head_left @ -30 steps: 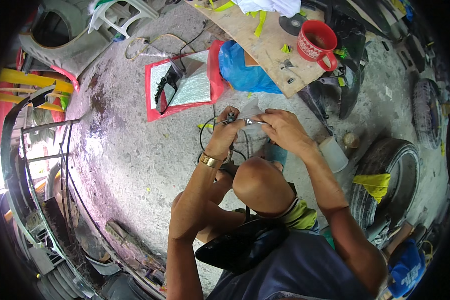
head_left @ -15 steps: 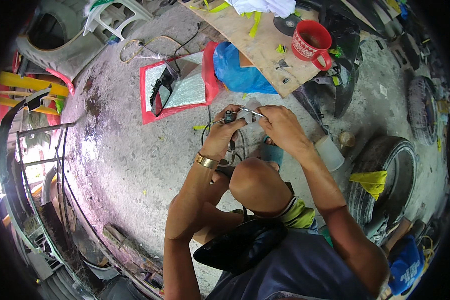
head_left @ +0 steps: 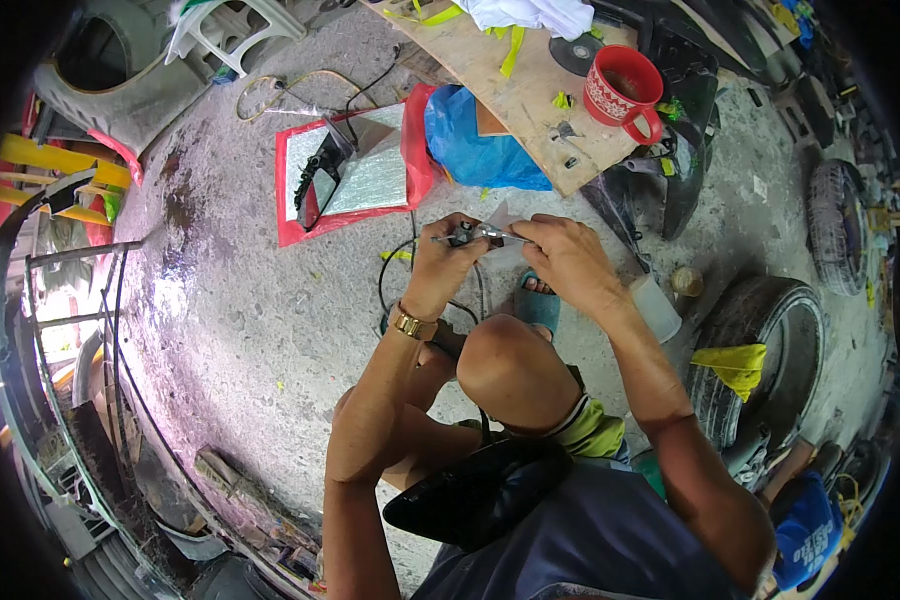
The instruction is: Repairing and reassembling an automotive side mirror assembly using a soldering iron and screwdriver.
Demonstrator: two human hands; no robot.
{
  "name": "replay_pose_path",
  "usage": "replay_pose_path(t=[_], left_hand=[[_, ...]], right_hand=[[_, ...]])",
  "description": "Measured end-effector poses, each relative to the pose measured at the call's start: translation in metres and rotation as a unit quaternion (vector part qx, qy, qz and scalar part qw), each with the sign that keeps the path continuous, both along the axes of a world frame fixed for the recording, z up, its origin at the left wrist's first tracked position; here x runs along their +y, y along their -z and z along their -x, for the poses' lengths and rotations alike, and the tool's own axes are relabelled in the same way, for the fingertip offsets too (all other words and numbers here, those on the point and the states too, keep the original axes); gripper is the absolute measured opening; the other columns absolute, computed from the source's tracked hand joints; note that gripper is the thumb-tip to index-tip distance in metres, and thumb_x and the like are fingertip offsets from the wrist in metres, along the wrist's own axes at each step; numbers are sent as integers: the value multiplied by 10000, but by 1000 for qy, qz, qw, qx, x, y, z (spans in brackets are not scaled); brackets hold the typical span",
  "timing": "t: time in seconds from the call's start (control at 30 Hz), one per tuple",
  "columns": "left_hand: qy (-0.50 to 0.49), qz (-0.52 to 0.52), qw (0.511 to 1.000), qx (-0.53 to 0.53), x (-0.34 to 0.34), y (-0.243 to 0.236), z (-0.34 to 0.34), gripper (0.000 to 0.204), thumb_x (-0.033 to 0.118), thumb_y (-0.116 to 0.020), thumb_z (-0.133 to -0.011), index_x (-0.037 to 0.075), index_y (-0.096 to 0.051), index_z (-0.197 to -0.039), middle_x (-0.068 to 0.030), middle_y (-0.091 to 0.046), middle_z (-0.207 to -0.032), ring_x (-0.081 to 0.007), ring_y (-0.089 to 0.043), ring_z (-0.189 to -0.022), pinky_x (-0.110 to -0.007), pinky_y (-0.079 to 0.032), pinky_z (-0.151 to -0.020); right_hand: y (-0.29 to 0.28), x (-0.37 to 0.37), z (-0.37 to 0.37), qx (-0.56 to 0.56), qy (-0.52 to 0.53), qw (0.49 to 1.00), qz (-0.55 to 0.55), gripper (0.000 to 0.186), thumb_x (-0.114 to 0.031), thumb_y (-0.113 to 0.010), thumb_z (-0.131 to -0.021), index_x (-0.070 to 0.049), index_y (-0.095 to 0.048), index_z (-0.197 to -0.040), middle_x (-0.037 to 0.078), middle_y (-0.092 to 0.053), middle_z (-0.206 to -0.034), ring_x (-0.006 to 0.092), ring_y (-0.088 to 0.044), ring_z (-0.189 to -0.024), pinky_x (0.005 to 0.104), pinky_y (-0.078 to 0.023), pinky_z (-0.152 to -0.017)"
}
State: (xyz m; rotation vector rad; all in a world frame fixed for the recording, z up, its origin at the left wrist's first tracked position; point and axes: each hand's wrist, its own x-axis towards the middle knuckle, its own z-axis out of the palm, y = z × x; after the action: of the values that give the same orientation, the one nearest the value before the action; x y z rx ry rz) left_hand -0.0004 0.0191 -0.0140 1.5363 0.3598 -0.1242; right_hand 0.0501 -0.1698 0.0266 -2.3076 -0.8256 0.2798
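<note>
In front of my raised knee, my two hands meet above the concrete floor. My left hand (head_left: 445,262), with a gold watch (head_left: 412,322) at its wrist, is closed around a small dark and silver metal part (head_left: 462,236). The fingers of my right hand (head_left: 567,258) pinch a slim shiny metal tool (head_left: 510,237), whose far end meets the part at my left fingertips. Just beyond the fingers, a translucent whitish plastic piece (head_left: 501,215) sticks up; which hand grips it I cannot tell. A dark cable (head_left: 383,285) loops on the floor below my left hand.
Ahead lies a wooden board (head_left: 570,160) bearing a red mug (head_left: 622,88). Beside it are a blue plastic bag (head_left: 480,140) and a red-edged silver sheet (head_left: 375,185) with a black bracket (head_left: 320,175). Tyres (head_left: 715,330) stand right, a metal frame (head_left: 45,320) left.
The slim tool and the metal part have come closer together between my hands. My left hand has turned slightly, and the plastic piece now points upward more. My view has shifted a little.
</note>
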Motion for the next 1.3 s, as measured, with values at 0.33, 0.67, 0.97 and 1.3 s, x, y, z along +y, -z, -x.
replay_pose_path(t=[0.33,0.67,0.97,1.3], left_hand=[[-68,69,995,26,-11,-3,-1,248,82,-674,-779,51,-637,-1022,40,-591,-769,-33,-496,-651,-196,-378,-534],[23,114,988,98,5,6,3,466,78,-697,-790,86,-579,-1240,40,-614,-865,-20,-476,-639,-185,-361,-519],[-38,148,985,74,-3,8,-2,321,125,-732,-819,58,-615,-1110,-12,-647,-952,-34,-516,-739,-203,-386,-558],[-21,139,990,-7,-11,-5,-6,218,165,-693,-835,77,-654,-1031,50,-644,-807,-17,-460,-604,-202,-338,-502]], right_hand=[[8,3,-1,-13,23,997,76,209,-117,-581,-842,-35,-656,-1019,159,-654,-919,375,-624,-866,467,-496,-741],[2,1,-8,110,9,994,8,154,-129,-563,-831,-36,-622,-939,199,-642,-830,406,-617,-842,502,-484,-725],[-6,7,-5,-18,22,999,45,196,-120,-564,-840,-53,-644,-1005,167,-665,-885,362,-642,-873,493,-502,-753],[-9,5,-6,44,51,998,14,194,-124,-560,-844,-30,-651,-987,205,-649,-801,389,-641,-789,501,-502,-712]])
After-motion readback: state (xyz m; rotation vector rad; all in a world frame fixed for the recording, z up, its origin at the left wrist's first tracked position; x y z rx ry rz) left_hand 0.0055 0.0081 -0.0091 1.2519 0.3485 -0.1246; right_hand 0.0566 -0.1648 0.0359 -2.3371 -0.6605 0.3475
